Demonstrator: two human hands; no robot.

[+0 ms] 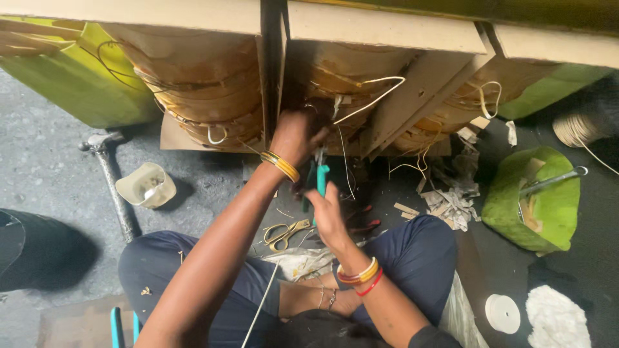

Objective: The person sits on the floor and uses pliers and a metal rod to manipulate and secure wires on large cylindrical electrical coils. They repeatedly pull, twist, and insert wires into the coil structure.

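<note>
Pliers (320, 180), teal-handled, gripped in right hand (327, 209), fingers closed round the handles; tool points up toward the middle coil (351, 84), just below its lower edge. Left hand (293, 136) reaches up to the same coil near the dark gap between the cardboard plates (380, 29); its fingers are curled against the windings, and whether they pinch a wire cannot be told. A pale wire (371, 100) loops out of the coil just right of that hand. Gold bangles (280, 165) on left wrist; red and gold bangles (361, 276) on right wrist. Three paper-wrapped coils stand in a row along the far edge of the floor (51, 174), left coil (206, 90) and right coil (451, 109) flanking the middle one. Scissors (285, 233) lie on the floor between the person's knees, near the right hand. Hammer (109, 180) lies at left, a small white cup (147, 185) just beside it. Paper scraps (451, 196) at right; a green-covered part (535, 200) and a white tape roll (503, 313) further right.
</note>
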